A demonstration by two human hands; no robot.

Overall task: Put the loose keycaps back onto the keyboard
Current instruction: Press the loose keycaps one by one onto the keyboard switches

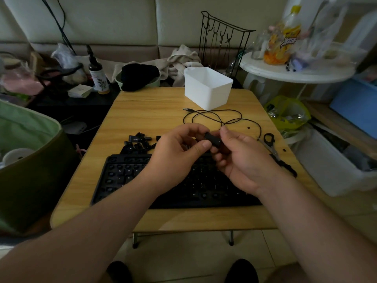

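Keycap (212, 138): a long black one, raised above the keyboard (122, 180), likely to check its orientation before fitting.
Left hand (173, 158): thumb and curled fingers pinch its left end.
Right hand (240, 160): fingers curled, pinching its right end.
Loose keycaps (138, 142): heaped at the keyboard's 11 o'clock, within reach.

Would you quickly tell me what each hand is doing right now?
Left hand: closed, pinching one end of the long black plastic keycap.
Right hand: closed, pinching the same keycap's other end.
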